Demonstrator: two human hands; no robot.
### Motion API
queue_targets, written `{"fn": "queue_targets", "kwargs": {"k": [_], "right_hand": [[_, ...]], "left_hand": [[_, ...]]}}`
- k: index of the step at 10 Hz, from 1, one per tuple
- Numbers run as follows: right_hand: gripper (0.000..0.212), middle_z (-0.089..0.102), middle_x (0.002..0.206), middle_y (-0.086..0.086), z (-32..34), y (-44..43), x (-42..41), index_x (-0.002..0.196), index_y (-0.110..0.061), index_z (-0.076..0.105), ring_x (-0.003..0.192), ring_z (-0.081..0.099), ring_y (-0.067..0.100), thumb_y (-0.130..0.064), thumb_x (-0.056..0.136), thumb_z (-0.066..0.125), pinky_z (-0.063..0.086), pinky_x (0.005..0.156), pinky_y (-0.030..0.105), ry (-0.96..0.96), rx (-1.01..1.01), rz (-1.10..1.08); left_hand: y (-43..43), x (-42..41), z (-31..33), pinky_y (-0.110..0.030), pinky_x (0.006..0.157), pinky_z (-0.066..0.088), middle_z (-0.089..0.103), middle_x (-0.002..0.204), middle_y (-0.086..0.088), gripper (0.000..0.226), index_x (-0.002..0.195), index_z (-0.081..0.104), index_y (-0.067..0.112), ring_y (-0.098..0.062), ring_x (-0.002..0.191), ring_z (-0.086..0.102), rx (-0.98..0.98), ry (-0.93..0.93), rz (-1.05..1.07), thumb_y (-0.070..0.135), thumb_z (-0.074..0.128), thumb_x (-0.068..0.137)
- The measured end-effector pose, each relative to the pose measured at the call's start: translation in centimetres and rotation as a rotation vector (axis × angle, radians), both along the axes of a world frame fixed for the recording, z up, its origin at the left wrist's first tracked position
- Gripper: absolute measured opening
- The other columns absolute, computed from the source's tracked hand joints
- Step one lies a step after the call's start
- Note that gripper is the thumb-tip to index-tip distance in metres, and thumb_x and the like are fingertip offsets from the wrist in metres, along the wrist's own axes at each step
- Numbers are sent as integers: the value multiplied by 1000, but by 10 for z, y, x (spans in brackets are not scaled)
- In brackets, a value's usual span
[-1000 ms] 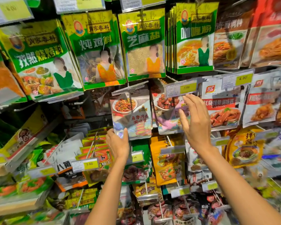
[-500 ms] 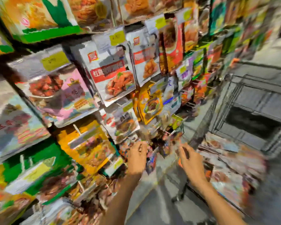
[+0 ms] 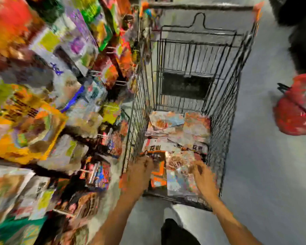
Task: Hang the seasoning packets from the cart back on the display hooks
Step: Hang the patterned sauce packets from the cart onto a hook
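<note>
Both hands are down inside the black wire shopping cart (image 3: 221, 131), at its near end. The left hand (image 3: 140, 172) has its fingers curled at the top edge of a flat orange-bordered seasoning packet (image 3: 158, 169). The frame is too smeared to tell whether they pinch it or only touch it. The right hand (image 3: 204, 177) has its fingers (image 3: 195, 167) bent and slightly spread over a pale packet with a brown food picture (image 3: 179, 167). Whether it grips that packet cannot be told either.

A second ago both hands were up at the hooks, the left one under a hanging packet. Half a second ago they hung empty in the air between rack and cart. Now they have dropped into the cart, and the view has swung from the display to the cart floor.

The loose pile of seasoning packets (image 3: 178, 128) lies flat and overlapping on the cart's bottom, filling its near half. The orange-bordered packet lies with its long axis along the cart's length (which end is its hanging hole is lost in the blur). The crowded display rack of hanging packets (image 3: 48, 106) stands just beside the cart's left wall. A red plastic basket (image 3: 293, 117) sits on the grey floor (image 3: 265, 174), well apart to the right.
</note>
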State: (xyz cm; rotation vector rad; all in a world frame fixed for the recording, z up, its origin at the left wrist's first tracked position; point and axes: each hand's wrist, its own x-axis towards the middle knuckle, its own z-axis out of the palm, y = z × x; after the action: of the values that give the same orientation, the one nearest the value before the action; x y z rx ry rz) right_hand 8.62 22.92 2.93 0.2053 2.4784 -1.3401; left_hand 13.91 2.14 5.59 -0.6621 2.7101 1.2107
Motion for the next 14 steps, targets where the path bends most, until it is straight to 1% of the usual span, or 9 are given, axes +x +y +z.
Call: {"fn": "queue_targets", "kwargs": {"k": [1, 3, 5, 6, 7, 8, 9, 11, 14], "right_hand": [[18, 71, 88, 16, -40, 6, -16, 100, -5, 66, 81, 66, 30, -14, 97, 51, 54, 73, 41, -110, 55, -72], [27, 67, 99, 21, -112, 8, -30, 120, -5, 59, 91, 65, 34, -14, 97, 51, 53, 76, 36, -296, 134, -205], [37, 56, 82, 5, -163, -2, -28, 117, 3, 52, 62, 52, 15, 2, 83, 67, 38, 37, 8, -504, 72, -279], [41, 60, 98, 17, -175, -8, -28, 115, 4, 51, 86, 60, 30, -8, 81, 72, 51, 68, 28, -522, 171, -257], [58, 55, 120, 16, -182, -6, -27, 124, -2, 50, 110, 54, 32, -18, 75, 77, 44, 92, 40, -459, 211, -264], [70, 52, 130, 16, -195, 0, -27, 131, -7, 48, 118, 50, 32, -19, 71, 81, 40, 99, 41, -384, 251, -237], [71, 53, 132, 13, -210, 2, -30, 137, -11, 44, 115, 56, 32, -13, 75, 78, 49, 96, 43, -367, 195, -268], [44, 70, 88, 12, -214, -1, -45, 115, -11, 56, 72, 69, 31, -8, 76, 77, 59, 63, 50, -350, -19, -524], [42, 68, 103, 15, -200, -3, -61, 114, -2, 59, 83, 63, 23, -13, 78, 77, 53, 72, 32, -351, -33, -577]], "left_hand": [[-4, -26, -46, -13, 52, 35, 57, 71, 5, 19, 95, 62, 17, -15, 66, 55, 75, -123, 23, 29, 47, 98], [-11, -61, -121, -22, 67, 40, 63, 107, -18, 24, 112, 61, 3, -29, 88, 59, 87, -284, 23, 15, 45, 99], [-20, -100, -154, -27, 61, 39, 65, 92, -21, 28, 103, 64, 4, -37, 88, 61, 66, -335, 26, 17, 40, 101], [-30, -136, -161, -18, 62, 39, 64, 106, -22, 29, 119, 58, -2, -32, 87, 58, 25, -268, 10, 14, 43, 100], [-34, -179, -166, -30, 61, 45, 59, 88, -23, 28, 114, 59, -3, -29, 77, 56, -2, -239, -31, 15, 40, 101], [-33, -228, -182, -33, 66, 45, 63, 98, -21, 27, 117, 58, 0, -32, 84, 58, -62, -190, -94, 13, 42, 99], [-30, -269, -215, -38, 78, 46, 60, 113, -23, 29, 119, 56, 0, -37, 101, 58, -242, -220, -257, 14, 45, 96], [-24, -294, -261, -42, 107, 29, 33, 144, -18, 48, 141, 34, 9, -33, 133, 31, -563, -268, -454, 32, 40, 99], [-3, -239, -230, -41, 84, 44, 52, 129, -11, 40, 131, 51, 14, -30, 112, 50, -645, -184, -655, 35, 34, 102]]}}
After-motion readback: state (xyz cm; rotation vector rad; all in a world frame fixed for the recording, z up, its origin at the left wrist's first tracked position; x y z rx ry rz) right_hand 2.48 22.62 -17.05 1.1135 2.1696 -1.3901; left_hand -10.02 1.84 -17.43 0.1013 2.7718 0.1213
